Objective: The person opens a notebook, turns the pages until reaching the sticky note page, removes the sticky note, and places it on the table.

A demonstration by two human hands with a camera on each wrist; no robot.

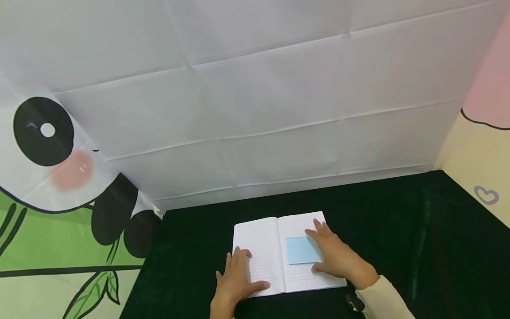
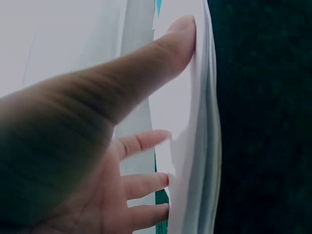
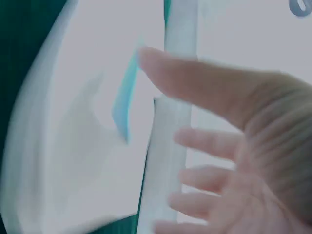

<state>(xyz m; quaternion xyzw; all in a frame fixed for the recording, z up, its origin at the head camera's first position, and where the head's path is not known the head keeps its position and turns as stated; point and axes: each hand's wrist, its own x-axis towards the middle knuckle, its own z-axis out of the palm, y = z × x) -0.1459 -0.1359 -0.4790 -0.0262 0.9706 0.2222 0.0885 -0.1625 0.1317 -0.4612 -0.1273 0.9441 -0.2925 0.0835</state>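
A ruled notebook point(image 1: 263, 239) lies spread on the dark green cloth, its spine running down the middle. On its right-hand page sits a light blue sticky note point(image 1: 299, 250), seen edge-on in the right wrist view as a thin blue strip point(image 3: 126, 100). My left hand point(image 1: 234, 282) rests at the lower left of the notebook, thumb on the page and fingers along the outer edge. My right hand point(image 1: 336, 253) is over the right-hand page with fingers and thumb spread, the thumb near the sticky note's lower right corner. Part of the note's right side is hidden by that hand.
Dark green cloth point(image 1: 191, 248) covers the table around the notebook. A white fabric wall point(image 1: 259, 110) rises behind it, with a printed cartoon panel point(image 1: 59, 177) on the left and a pink and cream panel point(image 1: 478, 146) on the right. A dark wrist strap point(image 1: 354, 302) shows by the right sleeve.
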